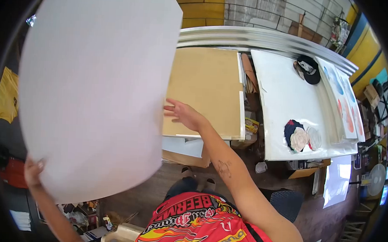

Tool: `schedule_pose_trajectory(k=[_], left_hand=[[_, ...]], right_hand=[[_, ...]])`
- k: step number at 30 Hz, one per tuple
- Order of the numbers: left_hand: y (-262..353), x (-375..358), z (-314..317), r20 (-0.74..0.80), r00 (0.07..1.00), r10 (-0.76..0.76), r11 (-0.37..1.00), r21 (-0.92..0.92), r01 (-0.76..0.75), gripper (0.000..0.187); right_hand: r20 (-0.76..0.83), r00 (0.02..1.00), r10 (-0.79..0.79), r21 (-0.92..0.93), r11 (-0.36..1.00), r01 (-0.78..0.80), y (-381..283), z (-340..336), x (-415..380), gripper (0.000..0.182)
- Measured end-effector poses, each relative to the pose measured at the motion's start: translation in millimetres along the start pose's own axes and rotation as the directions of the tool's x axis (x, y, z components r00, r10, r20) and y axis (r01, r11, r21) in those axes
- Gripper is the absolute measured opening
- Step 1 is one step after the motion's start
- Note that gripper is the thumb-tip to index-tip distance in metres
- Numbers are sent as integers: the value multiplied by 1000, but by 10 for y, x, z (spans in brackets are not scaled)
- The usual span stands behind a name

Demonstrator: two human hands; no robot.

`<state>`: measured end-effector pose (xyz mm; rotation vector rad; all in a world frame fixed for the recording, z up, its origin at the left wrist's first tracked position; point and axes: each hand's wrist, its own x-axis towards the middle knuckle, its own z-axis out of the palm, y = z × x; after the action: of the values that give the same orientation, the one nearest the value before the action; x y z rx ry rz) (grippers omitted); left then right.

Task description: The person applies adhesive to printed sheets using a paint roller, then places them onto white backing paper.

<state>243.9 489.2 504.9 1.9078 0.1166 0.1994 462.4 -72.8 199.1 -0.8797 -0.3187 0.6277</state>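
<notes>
A large white sheet (98, 86) stands raised on the left, bowed slightly and covering much of that side. At its lower left edge, my left hand (34, 171) grips the sheet, thumb on the near face and the other fingers mostly hidden. My right hand (184, 114) is at the sheet's right edge with its fingers spread, fingertips right at that edge. Beneath this hand, a tan board (208, 85) lies flat on a stack with white edges showing at its right side.
To the right, a white table (281, 99) bears a black cap (309, 69), bundled cloths (299, 140) and printed sheets (344, 99). A metal rail (267, 37) runs behind. Close by on the floor are a dark chair (285, 205) and a white fan (376, 178).
</notes>
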Motion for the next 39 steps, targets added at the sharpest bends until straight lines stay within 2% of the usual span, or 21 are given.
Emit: schedule_pose_trajectory(k=[3,4,5,7,8,9,10,13,14,17,20,23,24,27,28,29,30,31,33,37,39], left_hand=[[-467,471,1273,135,989,-55,973,-215,83,72],[-512,591,1662,201,971,-130,963,-207,172,71],[-882,834,1771,311,939,-148,957,-195,215,71],[-1489,1238,2255,350,908,-230,935,-180,306,83],[-1332,1324,2723,508,849,-146,904,-279,323,88],[-1360,1447,2983,544,834,-95,867,-367,338,84],[-1468,1557,3162,570,820,-49,818,-449,361,80],[-1682,1962,3417,645,754,-125,795,-390,465,68],[-1642,2048,3471,647,752,-123,818,-363,446,66],[-1363,2212,3501,684,712,-156,871,-244,426,61],[-905,2436,3440,729,662,-172,898,-161,410,59],[-814,2637,3359,639,753,-160,968,-48,246,57],[-905,2749,3334,661,741,-119,983,-26,181,62],[-849,2986,3501,661,742,-114,972,-81,221,69],[-829,3077,3598,705,696,-139,951,-101,293,74],[-990,3022,3663,687,704,-180,953,-56,298,74],[-1253,3024,3784,664,722,-196,960,-20,279,73],[-1429,3068,3909,637,744,-199,968,10,251,73],[-1634,2898,4125,703,692,-165,924,-137,358,69],[-1946,2905,4364,746,602,-285,925,48,378,75],[-2035,2930,4487,765,562,-314,928,122,353,78]], right_hand=[[-199,976,-91,-113,991,69,178,-319,-516,83],[-438,898,-48,-178,983,-35,268,-502,-608,83],[-651,758,-28,-211,966,-146,366,-691,-687,82],[-781,616,103,-97,954,-283,448,-1011,-883,94],[-804,574,155,-61,939,-339,547,-1159,-951,95],[-825,522,215,-18,914,-405,703,-1264,-1042,97],[-882,448,148,-39,924,-381,890,-1302,-1131,91],[-982,191,-12,-70,950,-304,1398,-1361,-1361,72],[-982,183,-42,-91,959,-269,1402,-1271,-1413,57],[-889,230,397,228,817,-530,1640,-1188,-1611,49],[-813,368,451,402,892,-207,1570,-887,-1739,38],[-815,563,135,173,985,14,1292,-895,-1950,36],[-823,564,59,90,996,28,1134,-936,-1987,39],[-812,568,-131,-105,991,78,312,-1193,-1987,45],[-798,595,-94,-75,996,57,-67,-1188,-1929,47],[-779,624,-63,-47,998,42,-317,-1165,-1909,49],[-782,622,-32,-90,994,-62,-353,-1259,-1954,50],[-811,585,-10,-95,989,-116,-400,-1335,-2000,51],[-872,484,71,-63,965,-255,-392,-1401,-2209,51],[-835,549,39,-106,968,-228,-598,-1421,-2396,50],[-825,565,7,-48,995,-83,-690,-1504,-2363,38]])
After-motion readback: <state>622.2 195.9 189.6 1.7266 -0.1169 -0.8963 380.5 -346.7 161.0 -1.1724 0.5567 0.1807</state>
